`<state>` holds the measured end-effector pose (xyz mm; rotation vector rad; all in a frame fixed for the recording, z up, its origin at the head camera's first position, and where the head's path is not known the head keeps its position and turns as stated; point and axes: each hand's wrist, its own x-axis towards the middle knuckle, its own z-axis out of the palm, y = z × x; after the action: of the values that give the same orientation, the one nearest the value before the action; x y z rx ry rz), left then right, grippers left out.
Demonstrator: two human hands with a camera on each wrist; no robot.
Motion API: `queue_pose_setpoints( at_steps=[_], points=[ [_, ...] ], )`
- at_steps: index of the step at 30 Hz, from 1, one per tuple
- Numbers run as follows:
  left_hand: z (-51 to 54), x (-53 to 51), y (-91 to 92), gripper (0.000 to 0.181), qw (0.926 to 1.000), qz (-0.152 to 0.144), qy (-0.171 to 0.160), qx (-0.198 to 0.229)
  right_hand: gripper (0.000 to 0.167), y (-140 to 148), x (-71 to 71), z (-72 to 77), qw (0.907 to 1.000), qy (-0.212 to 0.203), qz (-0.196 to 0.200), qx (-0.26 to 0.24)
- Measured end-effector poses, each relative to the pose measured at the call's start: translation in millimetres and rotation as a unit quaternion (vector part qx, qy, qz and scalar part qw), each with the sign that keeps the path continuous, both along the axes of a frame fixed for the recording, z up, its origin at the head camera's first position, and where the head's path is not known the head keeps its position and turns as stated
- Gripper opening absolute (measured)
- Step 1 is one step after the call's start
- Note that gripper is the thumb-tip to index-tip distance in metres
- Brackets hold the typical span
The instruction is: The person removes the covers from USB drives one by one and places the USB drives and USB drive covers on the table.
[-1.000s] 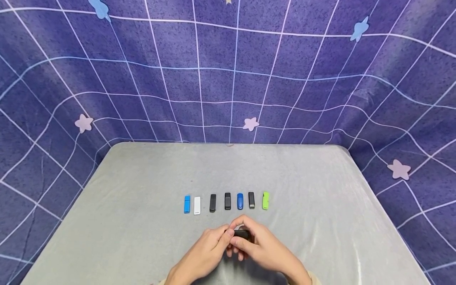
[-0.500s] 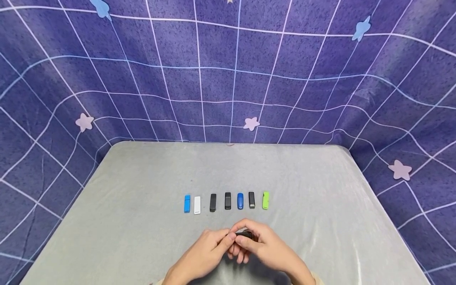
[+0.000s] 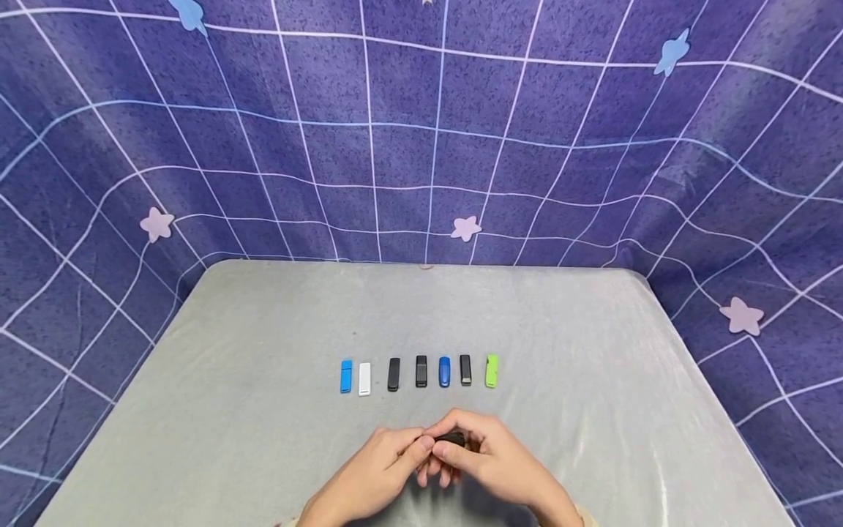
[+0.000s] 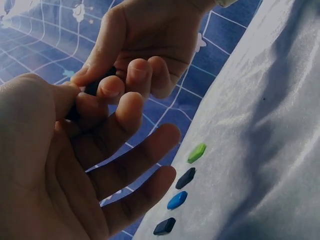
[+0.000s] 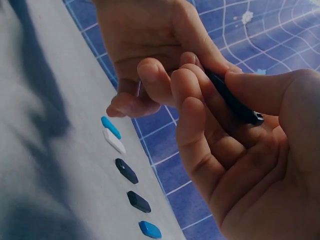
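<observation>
Both hands hold one black USB stick (image 3: 452,438) above the near part of the table. My left hand (image 3: 372,468) pinches its left end between thumb and index finger, and that end is mostly hidden. On the other end, my right hand (image 3: 497,457) has its thumb on one side and curled fingers behind. In the right wrist view the black USB stick (image 5: 232,100) lies slanted under the right thumb, with a small light patch at its tip. The left hand's other fingers are loosely spread in the left wrist view.
Beyond the hands, a row of small sticks lies on the grey cloth-covered table (image 3: 276,329): light blue (image 3: 345,376), white (image 3: 365,379), several black ones, dark blue (image 3: 444,372) and green (image 3: 491,371). A purple gridded curtain (image 3: 402,161) encloses the back and sides.
Both hands have shifted slightly toward the near edge. The black USB stick has turned in the grip, showing a narrower side in the head view. The row is unchanged.
</observation>
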<state>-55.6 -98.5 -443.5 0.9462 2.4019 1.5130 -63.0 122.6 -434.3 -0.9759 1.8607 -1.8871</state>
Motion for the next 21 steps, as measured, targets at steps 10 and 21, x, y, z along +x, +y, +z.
queue_pose_setpoints(
  at_steps=[10,21],
  points=[
    [2.8,0.2,-2.3,0.037,0.9983,-0.044,0.036,0.012,0.004,3.1,-0.4,4.0,1.0,0.001,0.006,-0.008],
    [0.5,-4.1,-3.6,0.037,0.996,-0.069,0.055,0.017,0.007,7.3,-3.1,2.8,0.9992,0.038,0.01,0.003]
  ],
)
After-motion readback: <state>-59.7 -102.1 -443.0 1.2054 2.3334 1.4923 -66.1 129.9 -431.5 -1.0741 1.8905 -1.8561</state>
